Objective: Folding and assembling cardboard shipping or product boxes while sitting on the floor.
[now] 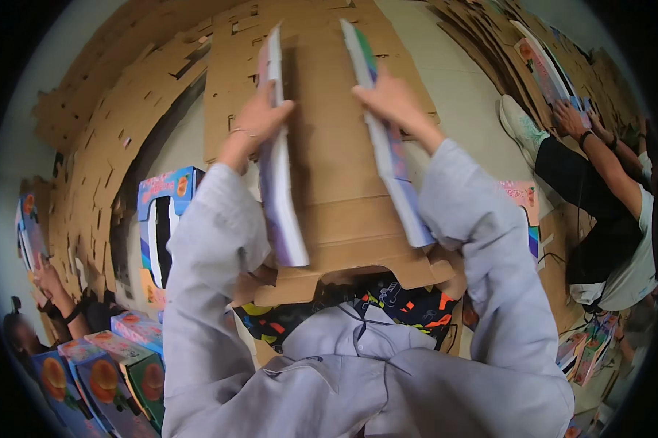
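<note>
A brown cardboard box blank [336, 153] lies in front of me, its plain inner face up. Its two long side panels stand raised, with white edges and coloured print outside. My left hand [260, 124] grips the left side panel [281, 197], thumb on the inner side and fingers on the printed outside. On the other side, my right hand [400, 106] holds the right side panel [393, 171] in the same way. The blank's near end flap [292, 286] has a cut-out and sits close to my body. Both hands are slightly blurred.
Several printed boxes [110, 369] stand at the lower left. Another printed box [168, 191] is beside my left arm. Cardboard sheets [125, 120] lie at the far left, more [482, 55] at the far right. Co-workers' hands [573, 120] [48, 281] handle printed boxes on both sides.
</note>
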Available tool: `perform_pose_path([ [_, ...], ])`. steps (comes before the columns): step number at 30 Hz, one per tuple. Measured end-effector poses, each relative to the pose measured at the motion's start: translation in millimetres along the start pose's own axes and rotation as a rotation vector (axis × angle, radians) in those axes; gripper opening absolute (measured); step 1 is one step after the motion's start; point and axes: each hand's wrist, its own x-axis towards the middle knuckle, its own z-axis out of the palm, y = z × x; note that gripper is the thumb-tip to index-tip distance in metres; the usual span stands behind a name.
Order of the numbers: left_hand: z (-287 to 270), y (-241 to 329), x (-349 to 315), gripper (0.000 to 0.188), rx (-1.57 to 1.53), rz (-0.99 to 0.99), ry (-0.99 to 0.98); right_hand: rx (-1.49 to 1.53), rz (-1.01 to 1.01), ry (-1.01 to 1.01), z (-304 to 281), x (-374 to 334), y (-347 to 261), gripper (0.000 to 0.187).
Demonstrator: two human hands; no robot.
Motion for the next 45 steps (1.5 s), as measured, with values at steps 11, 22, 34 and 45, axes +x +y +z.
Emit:
perform_pose_path([
  [11, -85, -56, 8, 0.039, -0.003, -0.272, -0.004, 0.196, 0.092, 0.104, -72, 31, 61, 0.037],
  [22, -310, -22, -21, 0.032, -0.592, 0.323, 0.803, 1.140, -0.296, 0.634, -226, 27, 17, 0.016],
  [34, -196, -51, -82, 0.035, -0.886, -0.004, 0.365, 0.481, -0.429, 0.881, -176, 97, -8, 0.029],
  [45, -78, -88, -54, 0.038, -0.259, 0.167, -0.214, 0.433, -0.319, 0.232, -361, 5, -97, 0.028],
])
